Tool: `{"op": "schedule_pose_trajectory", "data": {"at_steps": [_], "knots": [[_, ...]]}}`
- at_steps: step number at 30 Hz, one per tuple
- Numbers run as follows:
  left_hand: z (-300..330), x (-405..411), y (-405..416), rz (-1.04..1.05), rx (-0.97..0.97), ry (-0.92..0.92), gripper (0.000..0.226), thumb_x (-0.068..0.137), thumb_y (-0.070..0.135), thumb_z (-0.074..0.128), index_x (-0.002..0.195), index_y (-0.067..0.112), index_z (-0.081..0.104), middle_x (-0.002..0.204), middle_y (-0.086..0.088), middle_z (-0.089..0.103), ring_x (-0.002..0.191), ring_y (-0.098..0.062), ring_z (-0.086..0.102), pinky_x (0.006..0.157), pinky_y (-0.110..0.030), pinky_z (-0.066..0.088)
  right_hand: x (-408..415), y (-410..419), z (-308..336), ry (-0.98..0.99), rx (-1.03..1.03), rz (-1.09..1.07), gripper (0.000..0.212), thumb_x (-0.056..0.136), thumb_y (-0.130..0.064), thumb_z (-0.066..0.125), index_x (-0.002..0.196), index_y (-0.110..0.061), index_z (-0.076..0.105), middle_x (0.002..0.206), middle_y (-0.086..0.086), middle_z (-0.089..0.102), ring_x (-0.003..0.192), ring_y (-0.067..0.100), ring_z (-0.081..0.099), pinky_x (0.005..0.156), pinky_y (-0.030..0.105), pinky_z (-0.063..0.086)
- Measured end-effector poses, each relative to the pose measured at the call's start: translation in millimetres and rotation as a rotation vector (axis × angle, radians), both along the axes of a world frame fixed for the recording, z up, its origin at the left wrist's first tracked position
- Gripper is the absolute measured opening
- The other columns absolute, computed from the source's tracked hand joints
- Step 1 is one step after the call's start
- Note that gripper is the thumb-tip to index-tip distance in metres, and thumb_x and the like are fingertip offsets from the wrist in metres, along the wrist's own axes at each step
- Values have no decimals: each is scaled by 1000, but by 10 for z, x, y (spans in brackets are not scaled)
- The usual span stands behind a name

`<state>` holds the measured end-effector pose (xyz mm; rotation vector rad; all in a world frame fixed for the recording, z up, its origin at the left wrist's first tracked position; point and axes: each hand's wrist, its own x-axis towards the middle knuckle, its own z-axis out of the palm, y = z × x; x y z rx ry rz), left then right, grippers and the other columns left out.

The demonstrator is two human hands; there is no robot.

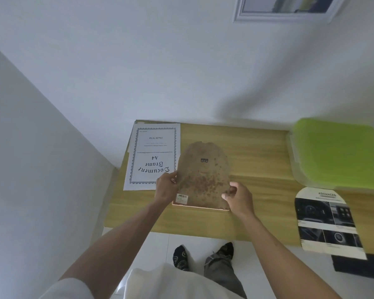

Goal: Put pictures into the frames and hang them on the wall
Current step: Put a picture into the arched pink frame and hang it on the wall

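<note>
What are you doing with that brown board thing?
A person stands at a wooden table working on a picture frame that lies face down. The left hand and the right hand each grip one side of its stained brown backing board. Beside it lies the frame's paper insert, printed "Document Frame A4". A car brochure and a green-lidded box sit to the right. Another framed picture already hangs on the wall.

One head-worn wide-angle view looks steeply down and forward from standing height. The table lies at arm's reach in mid-picture, the wall fills the top, and the person's own feet and the floor show along the bottom edge.
</note>
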<state>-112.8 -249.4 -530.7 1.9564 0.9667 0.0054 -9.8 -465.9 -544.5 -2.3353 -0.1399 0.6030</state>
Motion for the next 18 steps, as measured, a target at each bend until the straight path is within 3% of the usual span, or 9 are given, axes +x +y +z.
{"op": "schedule_pose_trajectory", "data": {"at_steps": [4,8,11,15,18], "knots": [[-19,19,32,25,14,21,51,76,-13,57,120,10,69,100,-14,63,90,-29,62,83,-37,53,-34,18,7,1,-41,-8,54,80,-13,79,130,-8,61,105,5,69,99,21,65,93,39,52],[-112,21,38,-23,87,127,29,74,-10,62,88,8,79,100,-8,60,93,-24,59,80,-29,47,-93,32,-13,-28,-100,26,56,80,-13,79,133,-4,61,110,11,69,104,24,65,93,34,51],[-157,12,10,-18,104,129,28,73,-12,63,78,10,80,94,-3,58,88,-21,59,75,-24,43,-109,47,-28,-69,-177,89,53,85,-15,75,134,-2,59,119,15,63,112,29,62,94,37,50],[-111,66,33,-125,176,146,33,78,-10,63,106,7,70,108,-11,61,96,-29,61,82,-35,51,-65,121,59,-108,-364,262,51,91,-20,69,136,-3,53,124,14,54,114,32,56,91,41,49],[-22,184,43,-400,376,251,38,90,2,53,127,7,50,130,-15,46,106,-32,51,87,-41,50,77,208,166,-186,-522,476,82,86,-25,75,151,-13,27,145,15,38,131,31,43,97,40,47]]}}
